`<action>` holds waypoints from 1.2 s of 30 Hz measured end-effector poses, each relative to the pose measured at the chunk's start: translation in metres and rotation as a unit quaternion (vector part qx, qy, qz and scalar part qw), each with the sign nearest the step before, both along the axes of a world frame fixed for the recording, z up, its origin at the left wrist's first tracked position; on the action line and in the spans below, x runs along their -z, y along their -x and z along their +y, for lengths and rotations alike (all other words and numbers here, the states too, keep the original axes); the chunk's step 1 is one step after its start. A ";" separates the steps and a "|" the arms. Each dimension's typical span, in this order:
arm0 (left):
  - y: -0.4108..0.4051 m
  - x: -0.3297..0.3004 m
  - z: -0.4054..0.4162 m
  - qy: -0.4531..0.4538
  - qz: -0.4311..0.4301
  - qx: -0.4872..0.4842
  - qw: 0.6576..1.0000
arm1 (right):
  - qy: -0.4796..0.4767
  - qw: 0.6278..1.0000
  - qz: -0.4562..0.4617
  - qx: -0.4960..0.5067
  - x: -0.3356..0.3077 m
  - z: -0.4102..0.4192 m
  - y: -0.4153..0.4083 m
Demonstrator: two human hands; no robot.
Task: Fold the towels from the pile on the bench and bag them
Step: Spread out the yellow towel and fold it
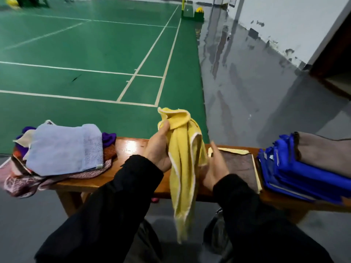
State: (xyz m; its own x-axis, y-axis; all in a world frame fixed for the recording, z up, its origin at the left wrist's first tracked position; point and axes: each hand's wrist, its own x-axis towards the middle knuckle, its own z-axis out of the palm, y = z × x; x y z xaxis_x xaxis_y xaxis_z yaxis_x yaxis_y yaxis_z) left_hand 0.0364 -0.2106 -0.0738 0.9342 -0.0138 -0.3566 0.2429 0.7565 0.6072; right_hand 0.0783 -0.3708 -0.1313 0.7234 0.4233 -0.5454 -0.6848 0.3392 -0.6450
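Yellow towel held up over the middle of the surface

At the left end of the wooden surface lies the pile of towels, unfolded, with a pale blue towel on top and purple, cream, orange and pink patterned cloth showing beneath it; some of the pink cloth hangs over the near edge. Above the middle of the surface the left hand grips a yellow towel near its top, fingers curled round the bunched cloth, and the rest hangs down in front of the near edge. Just beside the towel the right hand is lifted with its fingers straight and relaxed, holding nothing. Behind that hand a brown towel lies flat on the surface, on a yellow one whose edges show around it. At the right end sits a blue bag with a grey-brown folded towel resting on it. Both sleeves are black
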 end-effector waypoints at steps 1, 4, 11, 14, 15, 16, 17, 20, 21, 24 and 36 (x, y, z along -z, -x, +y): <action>-0.001 -0.001 -0.002 -0.011 -0.005 0.011 1.000 | -0.035 0.999 0.008 -0.022 0.006 0.000 0.012; -0.001 0.004 -0.012 -0.118 -0.012 0.006 0.993 | -0.120 0.993 -0.015 0.006 0.013 0.000 0.025; 0.012 0.019 -0.014 -0.284 0.023 -0.039 0.958 | -0.008 0.991 -0.098 -0.089 0.004 -0.001 0.029; 0.012 0.016 -0.001 -0.312 0.019 -0.138 0.940 | 0.015 0.993 -0.100 -0.057 0.000 -0.008 0.020; 0.010 0.015 0.009 -0.342 0.032 -0.188 0.920 | 0.021 0.994 -0.090 -0.060 -0.003 -0.013 0.017; 0.008 0.012 0.020 -0.388 0.051 -0.231 0.891 | 0.034 0.994 -0.082 -0.062 -0.004 -0.017 0.012; 0.006 0.011 0.031 -0.420 0.058 -0.264 0.866 | 0.054 0.993 -0.075 -0.067 -0.007 -0.023 0.008; 0.006 0.002 0.054 -0.328 0.025 -0.320 0.889 | 0.102 0.988 -0.078 -0.087 -0.016 -0.037 -0.003; 0.008 0.001 0.060 -0.233 0.007 -0.302 0.924 | 0.089 0.989 -0.086 -0.079 -0.022 -0.040 -0.006; 0.025 0.009 0.070 -0.075 0.007 -0.083 0.994 | -0.016 0.994 -0.110 -0.023 -0.041 -0.044 -0.017; 0.023 0.007 0.101 -0.542 0.101 -0.182 0.814 | 0.179 0.938 -0.289 0.065 -0.056 -0.052 -0.039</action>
